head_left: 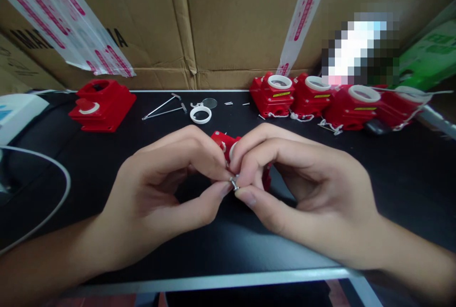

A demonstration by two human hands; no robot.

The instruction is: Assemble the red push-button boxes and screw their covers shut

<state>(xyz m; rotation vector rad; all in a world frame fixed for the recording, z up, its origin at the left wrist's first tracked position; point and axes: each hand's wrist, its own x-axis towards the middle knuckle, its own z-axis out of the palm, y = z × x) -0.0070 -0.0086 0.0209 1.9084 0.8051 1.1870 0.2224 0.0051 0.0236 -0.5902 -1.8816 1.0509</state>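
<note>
A small silvery screw sits at the meeting fingertips of both hands, above the table. My left hand comes in from the left with thumb and forefinger closed against one end of it. From the other side, my right hand pinches the screw between thumb and fingers. Just behind the fingertips stands a red plastic housing with a white ring, mostly hidden by my hands.
Another red housing is at the left back. Hinged metal rods, a white ring, a clear disc and loose screws lie behind. Several red housings line the right back. A white cable curves at left.
</note>
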